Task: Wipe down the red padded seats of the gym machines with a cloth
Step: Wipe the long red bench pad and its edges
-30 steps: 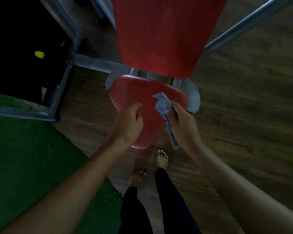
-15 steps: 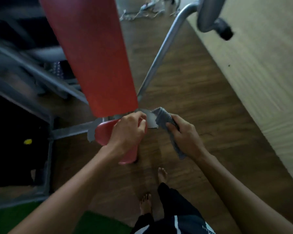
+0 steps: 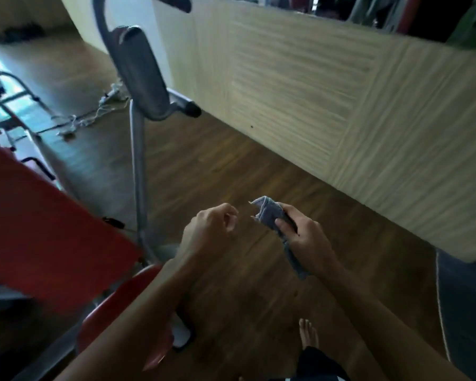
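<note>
Head view: both hands over the wood floor (image 3: 231, 166), off the machine. Right hand (image 3: 305, 240) has its fingers (image 3: 282, 225) closed around a bunched grey cloth (image 3: 268, 213); one end sticks out above the fist, the other hangs below the palm. Left hand (image 3: 206, 229) is empty, fingers loosely curled, just left of the cloth and not touching it. Red seat (image 3: 113, 306) is at lower left, partly hidden under the left forearm; cloth is clear of it, up and to the right. Red backrest (image 3: 39, 229) fills the left edge, above the seat. Grey frame tube (image 3: 138, 171) rises behind the backrest to a grey pad (image 3: 139, 75), blurred. Pale panelled wall (image 3: 327, 100) runs along the right. One bare foot (image 3: 308, 334) on the floor at the bottom. Loose cord (image 3: 94, 116) on the far floor, detail unclear.
</note>
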Demonstrator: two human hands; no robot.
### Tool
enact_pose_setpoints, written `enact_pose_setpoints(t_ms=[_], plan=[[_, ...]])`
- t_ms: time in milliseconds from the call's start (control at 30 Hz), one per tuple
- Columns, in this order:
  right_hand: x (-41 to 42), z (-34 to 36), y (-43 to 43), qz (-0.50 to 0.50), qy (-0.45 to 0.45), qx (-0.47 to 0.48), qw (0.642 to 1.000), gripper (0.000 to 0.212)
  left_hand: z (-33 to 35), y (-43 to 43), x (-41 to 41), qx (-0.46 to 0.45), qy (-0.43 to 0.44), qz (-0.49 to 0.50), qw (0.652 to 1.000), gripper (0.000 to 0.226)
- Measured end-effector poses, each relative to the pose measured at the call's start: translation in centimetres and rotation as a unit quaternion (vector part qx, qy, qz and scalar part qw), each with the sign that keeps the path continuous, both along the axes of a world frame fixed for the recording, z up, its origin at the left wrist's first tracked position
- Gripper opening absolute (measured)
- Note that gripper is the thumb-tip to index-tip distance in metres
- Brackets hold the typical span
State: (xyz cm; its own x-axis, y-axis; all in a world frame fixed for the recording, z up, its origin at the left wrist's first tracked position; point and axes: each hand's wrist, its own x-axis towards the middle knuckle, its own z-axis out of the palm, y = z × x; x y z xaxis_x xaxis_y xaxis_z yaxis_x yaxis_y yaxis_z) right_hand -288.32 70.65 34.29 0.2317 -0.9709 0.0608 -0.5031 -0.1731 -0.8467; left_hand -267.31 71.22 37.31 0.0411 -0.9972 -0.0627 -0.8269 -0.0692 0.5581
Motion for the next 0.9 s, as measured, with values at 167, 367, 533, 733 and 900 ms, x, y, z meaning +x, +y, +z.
enact_pose_setpoints(t_ms=[167, 367, 533, 733, 900], plan=[[-9.0, 0.0, -5.2, -0.053, 0.004, -0.014, 0.998, 0.037, 0.3, -7.2, -8.5, 0.001, 0.002, -0.047, 0.999, 0.015], [-19.0, 0.1, -12.8, -0.079, 0.002, -0.020, 0.997, 0.038, -0.1, -16.3, -19.2, 0.018, 0.006, -0.100, 0.995, 0.015], [-24.6, 0.2, -20.2, -0.089, 0.011, -0.009, 0.996, 0.036, -0.5, -23.2, -24.4, 0.018, 0.006, -0.088, 0.996, 0.015], [-26.8, 0.3, -30.8, -0.053, 0.021, 0.001, 0.998, 0.036, -0.8, -32.6, -26.2, 0.022, 0.014, -0.034, 0.999, 0.013], [-26.0, 0.4, -41.1, -0.039, 0.029, 0.000, 0.999, 0.036, -1.4, -42.0, -25.4, 0.022, 0.020, -0.011, 1.000, 0.011]])
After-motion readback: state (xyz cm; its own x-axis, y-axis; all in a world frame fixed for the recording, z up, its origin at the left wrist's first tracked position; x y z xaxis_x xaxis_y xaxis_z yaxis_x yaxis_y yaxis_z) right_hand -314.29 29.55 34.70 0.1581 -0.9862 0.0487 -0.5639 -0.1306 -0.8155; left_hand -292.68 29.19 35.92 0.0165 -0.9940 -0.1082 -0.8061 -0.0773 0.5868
